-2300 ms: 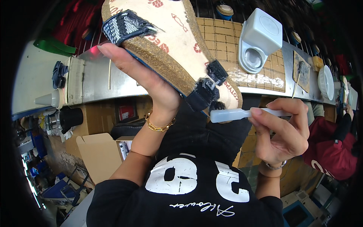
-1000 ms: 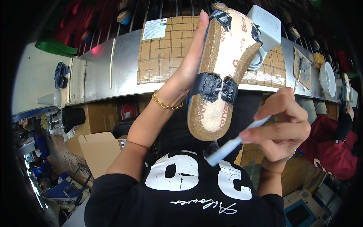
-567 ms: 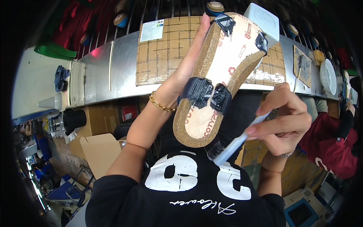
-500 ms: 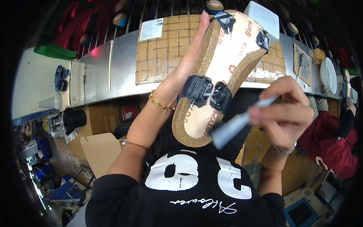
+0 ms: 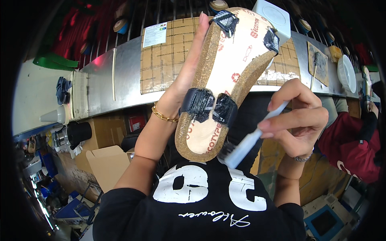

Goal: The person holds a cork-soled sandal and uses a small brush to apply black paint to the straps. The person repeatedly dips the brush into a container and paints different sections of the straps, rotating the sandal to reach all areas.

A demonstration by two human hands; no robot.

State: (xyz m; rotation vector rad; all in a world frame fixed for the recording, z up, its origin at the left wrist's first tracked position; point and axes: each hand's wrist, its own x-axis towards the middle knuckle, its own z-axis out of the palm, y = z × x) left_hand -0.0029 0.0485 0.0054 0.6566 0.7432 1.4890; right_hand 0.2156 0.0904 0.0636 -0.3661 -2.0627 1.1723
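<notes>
My left hand (image 5: 185,76) holds a sandal footbed (image 5: 225,66) with its underside up, fingers stretched along its left side. The footbed has a brown cork-like rim and a pale board printed in red. Black strap ends (image 5: 201,105) are folded over the board across its middle, and smaller dark ones lie near the far end. In my right hand (image 5: 299,116), a brush (image 5: 245,146) with a pale handle is pinched between thumb and fingers. Its dark bristles are blurred, close to the right edge of the near, heel end; whether they touch cannot be seen.
Beyond the footbed, a cardboard box (image 5: 167,60) and a white plastic container (image 5: 277,18) stand on a metal bench (image 5: 100,88). To the right lie a stained board (image 5: 321,72) with a brush and a white bowl (image 5: 346,74). A person in a maroon top (image 5: 348,140) is at far right.
The footbed has shifted slightly left, its heel end a little lower. My right hand has moved slightly left, and the brush handle is tilted more steeply, its bristles just off the heel's side.
</notes>
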